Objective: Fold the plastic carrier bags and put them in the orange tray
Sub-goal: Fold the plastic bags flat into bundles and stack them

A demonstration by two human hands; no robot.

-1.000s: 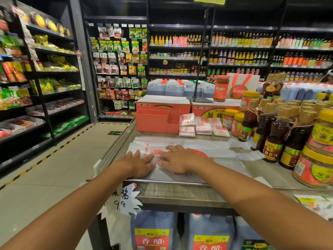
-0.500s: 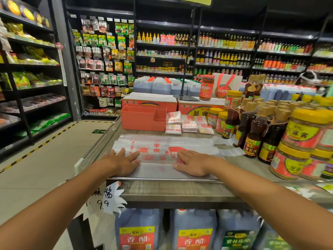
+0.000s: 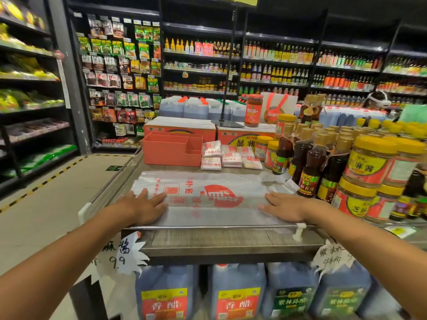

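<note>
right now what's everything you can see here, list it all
table: one, grey, centre
bag: one, clear with red print, flat at the table's front
tray: one, orange, back left of the table
folded bags: several, white and red, right of the tray
cartons: two, orange and white, behind the tray
red jar: one, on the right carton
jars: many, yellow lids, right side
bottles: many, dark, tan caps, left of the jars
jugs: four, dark, under the table
price tags: two, white, table's front edge
shelves: black, stocked, behind
left hand: flat on the bag's left end
right hand: flat on the bag's right end
</note>
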